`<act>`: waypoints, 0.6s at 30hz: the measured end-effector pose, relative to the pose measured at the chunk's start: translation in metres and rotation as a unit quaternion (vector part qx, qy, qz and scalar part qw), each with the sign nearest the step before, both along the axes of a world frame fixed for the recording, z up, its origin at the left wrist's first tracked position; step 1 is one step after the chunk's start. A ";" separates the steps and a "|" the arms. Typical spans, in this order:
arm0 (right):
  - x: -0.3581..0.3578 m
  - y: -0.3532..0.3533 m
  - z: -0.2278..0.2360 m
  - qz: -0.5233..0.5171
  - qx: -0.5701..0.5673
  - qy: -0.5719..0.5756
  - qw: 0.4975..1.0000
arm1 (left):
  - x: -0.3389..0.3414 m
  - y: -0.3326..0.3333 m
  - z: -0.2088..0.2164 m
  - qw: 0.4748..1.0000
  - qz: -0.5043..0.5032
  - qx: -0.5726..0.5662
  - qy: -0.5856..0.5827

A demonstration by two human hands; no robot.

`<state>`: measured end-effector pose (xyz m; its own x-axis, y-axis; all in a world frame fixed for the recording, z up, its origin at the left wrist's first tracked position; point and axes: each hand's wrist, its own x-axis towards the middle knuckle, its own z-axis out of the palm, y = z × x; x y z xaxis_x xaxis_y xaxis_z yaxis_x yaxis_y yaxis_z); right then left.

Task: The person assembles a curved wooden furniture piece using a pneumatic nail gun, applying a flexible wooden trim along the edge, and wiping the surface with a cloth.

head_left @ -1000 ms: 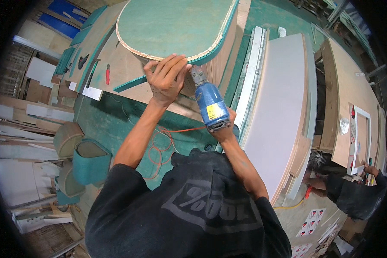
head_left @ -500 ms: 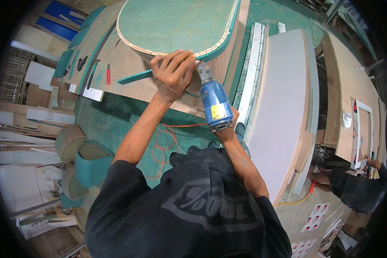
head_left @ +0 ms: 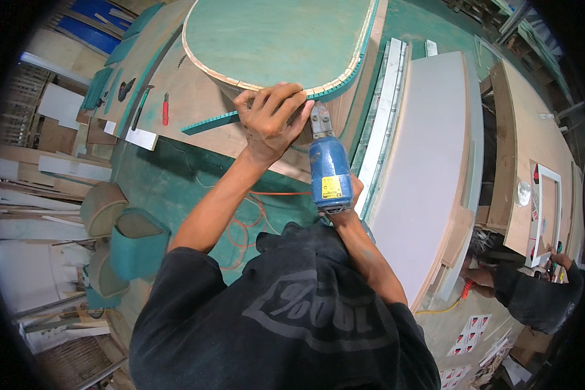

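A green-topped panel [head_left: 279, 42] with a rounded corner and a pale wood rim stands on a wooden work surface. Along its edge bends a green slotted strip [head_left: 208, 122], whose loose end sticks out to the left. My left hand [head_left: 270, 127] grips the strip at the curve, fingers over the rim and thumb stretched toward the tool. A blue air nailer [head_left: 328, 159] points its metal nose at the strip beside that thumb; whether it touches is hard to see. My right hand [head_left: 355, 190], mostly hidden under the nailer, is closed around its handle.
A red-handled tool [head_left: 165, 109] and a hammer [head_left: 142, 107] lie left of the panel. An orange hose [head_left: 240, 224] coils on the floor. Rightward stands a long pale curved panel [head_left: 429, 143]; beyond it a co-worker [head_left: 533, 289] handles a white frame. Green curved pieces [head_left: 140, 247] sit at left.
The view has shifted slightly. My left hand and the nailer's nose appear a little lower and further right, and the nailer stands straighter. Both hands keep their holds.
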<state>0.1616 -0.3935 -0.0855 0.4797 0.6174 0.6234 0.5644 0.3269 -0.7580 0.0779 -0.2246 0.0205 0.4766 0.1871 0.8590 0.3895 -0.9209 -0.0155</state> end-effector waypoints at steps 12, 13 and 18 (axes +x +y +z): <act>0.014 -0.007 0.012 0.030 -0.004 0.009 1.000 | 0.000 -0.004 0.005 1.000 0.011 -0.003 0.014; 0.014 -0.005 0.014 0.030 -0.003 0.005 1.000 | -0.002 -0.003 0.003 1.000 0.009 -0.004 0.020; 0.009 -0.005 0.029 0.046 0.027 0.051 0.997 | -0.008 0.002 0.004 0.999 -0.005 -0.009 0.036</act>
<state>0.1703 -0.3989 -0.0569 0.4851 0.6288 0.6077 0.4508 0.4156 -0.7899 0.0698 -0.2227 0.0249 0.5386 0.1967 0.8193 0.3793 -0.9249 -0.0272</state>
